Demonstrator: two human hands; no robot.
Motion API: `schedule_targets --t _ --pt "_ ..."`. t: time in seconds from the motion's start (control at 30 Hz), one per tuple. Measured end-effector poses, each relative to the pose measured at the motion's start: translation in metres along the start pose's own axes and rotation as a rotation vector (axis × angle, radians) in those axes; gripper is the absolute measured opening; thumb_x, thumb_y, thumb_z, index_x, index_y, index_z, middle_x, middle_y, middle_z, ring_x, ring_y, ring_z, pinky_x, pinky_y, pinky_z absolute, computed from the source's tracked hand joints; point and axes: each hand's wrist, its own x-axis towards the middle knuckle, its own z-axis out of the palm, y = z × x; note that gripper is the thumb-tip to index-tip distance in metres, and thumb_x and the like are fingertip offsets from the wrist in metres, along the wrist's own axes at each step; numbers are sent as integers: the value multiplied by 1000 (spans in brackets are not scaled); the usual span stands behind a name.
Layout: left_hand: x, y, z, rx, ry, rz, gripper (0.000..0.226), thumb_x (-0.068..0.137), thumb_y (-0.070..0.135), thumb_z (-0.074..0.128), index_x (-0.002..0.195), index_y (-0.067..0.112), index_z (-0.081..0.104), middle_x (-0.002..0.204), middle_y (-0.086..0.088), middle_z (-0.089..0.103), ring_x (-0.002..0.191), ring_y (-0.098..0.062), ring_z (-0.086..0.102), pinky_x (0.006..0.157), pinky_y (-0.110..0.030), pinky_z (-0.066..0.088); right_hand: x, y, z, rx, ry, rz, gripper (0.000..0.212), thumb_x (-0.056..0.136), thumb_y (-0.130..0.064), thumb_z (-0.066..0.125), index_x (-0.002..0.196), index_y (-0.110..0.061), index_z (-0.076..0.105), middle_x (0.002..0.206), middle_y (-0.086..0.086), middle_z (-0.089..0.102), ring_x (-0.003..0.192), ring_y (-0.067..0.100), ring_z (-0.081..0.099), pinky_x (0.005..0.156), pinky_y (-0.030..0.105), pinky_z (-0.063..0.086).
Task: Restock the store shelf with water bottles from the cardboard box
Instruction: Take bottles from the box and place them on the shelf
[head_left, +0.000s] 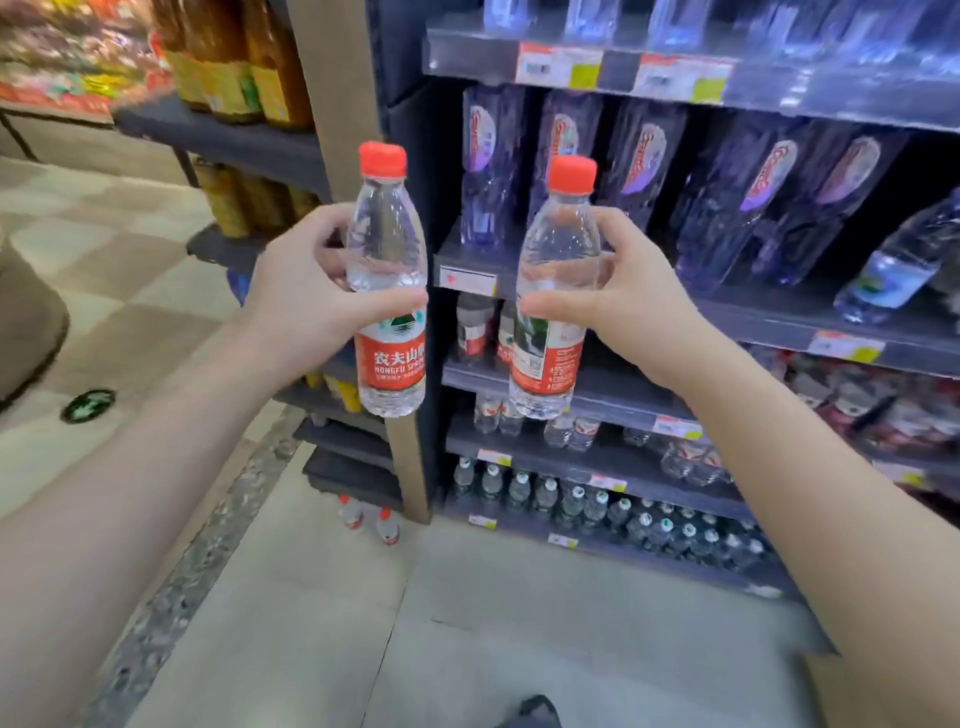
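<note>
head view: two bare hands are held up in front of a store shelf (753, 317). the left hand (306, 291), a bit toward 9 o'clock from the middle, is curled round the left bottle (392, 364), thumb in front and fingers behind. the right hand (618, 296), a bit toward 3 o'clock, is curled round the right bottle (548, 364) the same way. both bottles have red caps and red labels. the left one stands straight up. the right one leans a little, its cap toward 1 o'clock. the two are near each other but not touching. behind them the shelf holds more red label bottles (475, 327), tall blue bottles (571, 150) toward 1 o'clock, and rows of small bottles (597, 506) toward 5 o'clock. two floor bottles (388, 527) with red caps stand at 7 o'clock by the shelf post. at the 5 o'clock corner a tan edge (823, 696) may be the cardboard box, but the right arm (779, 519) hides most of it.
</note>
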Motion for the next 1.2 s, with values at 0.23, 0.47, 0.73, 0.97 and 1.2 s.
schedule_targets --t 0.23,0.47,0.73,0.97,1.2 --pt "56 -59 80 -81 -85 -55 68 69 17 95 129 26 64 96 29 78 91 2 77 77 -14 59 43 92 -18 -37 16 118 66 75 -21 92 129 -35 57 108 -10 78 98 2 74 80 25 60" --pt "76 -157 184 -129 -128 3 70 73 13 93 135 22 63 101 19 81 92 -5 79 77 -18 61 70 232 -5 -41 1 90 68 71 -24 94 130 -36 61 107 -10 80 98 6 76 88 31 59" --pt "48 -319 301 -242 -85 142 68 57 33 90 122 32 69 96 7 83 89 -12 81 75 -25 64 111 420 35 -35 83 -72 59 76 -13 90 126 -32 66 100 -7 82 93 11 79 83 30 60" --pt "40 -367 339 -322 -93 146 73 57 26 90 127 32 70 96 1 84 91 -16 81 86 -36 60 135 455 30 31 150 -84 48 77 -20 89 120 -29 70 104 -4 81 92 15 79 80 36 60" --pt "71 -342 331 -328 -244 138 76 52 26 91 124 38 70 97 2 84 90 -16 81 80 -33 65 189 426 6 105 142 -12 56 79 -22 88 130 -22 66 107 2 81 91 19 79 76 35 59"
